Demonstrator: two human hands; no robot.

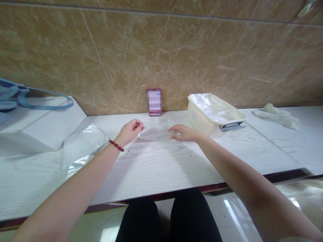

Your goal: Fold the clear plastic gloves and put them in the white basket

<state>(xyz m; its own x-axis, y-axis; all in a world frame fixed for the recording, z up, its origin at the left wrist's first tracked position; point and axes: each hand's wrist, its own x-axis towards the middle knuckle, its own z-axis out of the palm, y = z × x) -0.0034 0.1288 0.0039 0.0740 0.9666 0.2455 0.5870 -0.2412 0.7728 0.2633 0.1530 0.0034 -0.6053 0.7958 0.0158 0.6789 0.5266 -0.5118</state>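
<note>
A thin clear plastic bag [153,131] lies flat on the white table [164,168] between my hands. My left hand [130,131], with a red bead bracelet at the wrist, is curled and pinches the bag's left edge. My right hand [182,132] lies flat with fingers stretched out, pressing on the bag's right edge.
A cream plastic tub [214,114] lined with clear film stands just right of my right hand. A phone [154,102] leans on the tiled wall behind. More clear bags [83,144] lie at the left, a white box [37,127] beyond them, crumpled film [277,116] far right.
</note>
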